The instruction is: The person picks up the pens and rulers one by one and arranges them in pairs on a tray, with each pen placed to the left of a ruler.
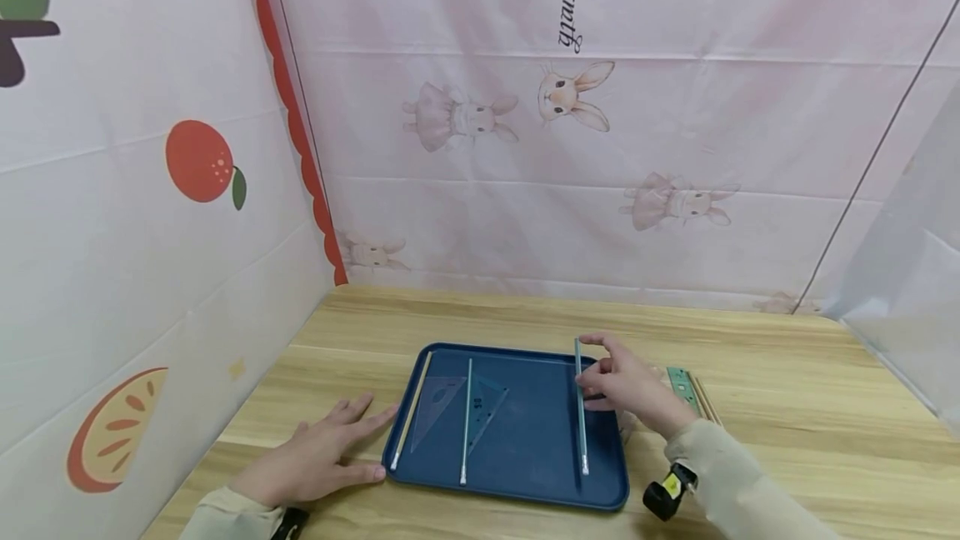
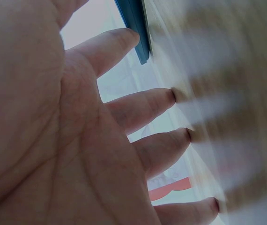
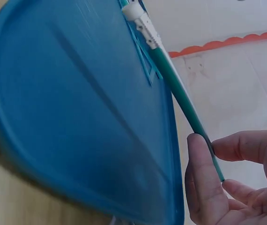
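My right hand (image 1: 633,386) pinches a green pencil (image 1: 581,432) between thumb and fingers, over the right part of a blue tray (image 1: 540,448). In the right wrist view, the white eraser end of this pencil (image 3: 145,28) points away from the hand, and its shadow falls on the tray. My left hand (image 1: 318,452) lies with spread fingers on the table, fingertips at the tray's left rim. A second green pencil (image 1: 467,427) lies in the tray across a teal set square (image 1: 491,402). Left of it are a clear purplish set square (image 1: 435,407) and a natural-wood pencil (image 1: 412,411).
Right of the tray, partly behind my right hand and sleeve, lie a green ruler (image 1: 682,386) and wood-coloured pencils (image 1: 705,402) on the wooden table (image 1: 810,415). Printed cloth walls (image 1: 525,232) stand at the back and both sides.
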Motion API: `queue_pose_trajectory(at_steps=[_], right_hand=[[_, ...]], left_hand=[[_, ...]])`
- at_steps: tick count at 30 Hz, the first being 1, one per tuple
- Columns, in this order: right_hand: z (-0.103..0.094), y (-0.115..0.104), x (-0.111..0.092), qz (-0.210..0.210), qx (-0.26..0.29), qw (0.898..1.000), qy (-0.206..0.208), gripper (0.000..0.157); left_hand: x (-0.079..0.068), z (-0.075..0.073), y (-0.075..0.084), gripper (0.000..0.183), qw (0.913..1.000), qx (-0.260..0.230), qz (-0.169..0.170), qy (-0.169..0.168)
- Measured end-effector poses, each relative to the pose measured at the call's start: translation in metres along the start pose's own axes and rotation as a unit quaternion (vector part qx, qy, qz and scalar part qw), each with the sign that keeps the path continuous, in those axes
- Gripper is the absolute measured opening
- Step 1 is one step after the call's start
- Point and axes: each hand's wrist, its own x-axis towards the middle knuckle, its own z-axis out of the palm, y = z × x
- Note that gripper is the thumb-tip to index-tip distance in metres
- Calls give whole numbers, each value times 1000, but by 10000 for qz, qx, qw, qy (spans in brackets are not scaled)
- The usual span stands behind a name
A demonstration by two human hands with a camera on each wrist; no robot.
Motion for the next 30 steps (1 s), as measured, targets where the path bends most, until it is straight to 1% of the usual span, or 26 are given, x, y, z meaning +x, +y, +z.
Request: queue_pose_trajectory(at_steps=[5,11,15,18,23,30], right_hand=[[10,1,1,-156,6,9998,-144,72],[25,-2,3,-44,123,9998,-157,70],[33,-4,4,-42,127,9998,-139,68],[38,-5,6,-129,77,9997,-183,68],[43,-6,8,-278,16,9988,-410,68],[52,-10,10,-308,-17,9982,-519,69]], left_hand=[[1,0,0,85,10000,20,-6,14],[0,0,0,85,10000,9,4,7],[0,0,0,85,10000,5,4,23],[0,0,0,85,10000,-4,-13,18],[0,0,1,85,10000,-17,-46,-9],[1,-1,1,85,10000,-12,-17,-10]])
